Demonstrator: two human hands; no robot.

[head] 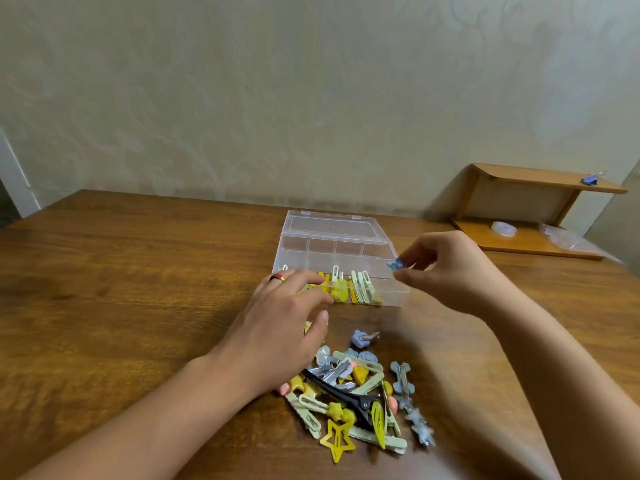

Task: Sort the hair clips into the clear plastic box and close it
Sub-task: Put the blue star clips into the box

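The clear plastic box (388,252) stands open on the wooden table, its lid (332,225) tilted back. Yellow and pale green clips (360,289) fill its near compartments. A pile of loose hair clips (363,393) lies in front of the box, among them a black clip (343,393) and a yellow star clip (337,439). My right hand (446,271) pinches a small blue clip (396,264) at the box's right end, just above the rim. My left hand (287,323) hovers between box and pile, fingers spread; whether it holds anything is hidden.
A low wooden shelf (526,216) stands at the back right, with a blue binder clip (592,179) on top, a roll of clear tape (504,229) and a plastic bag (568,237) below. A wall runs behind the table.
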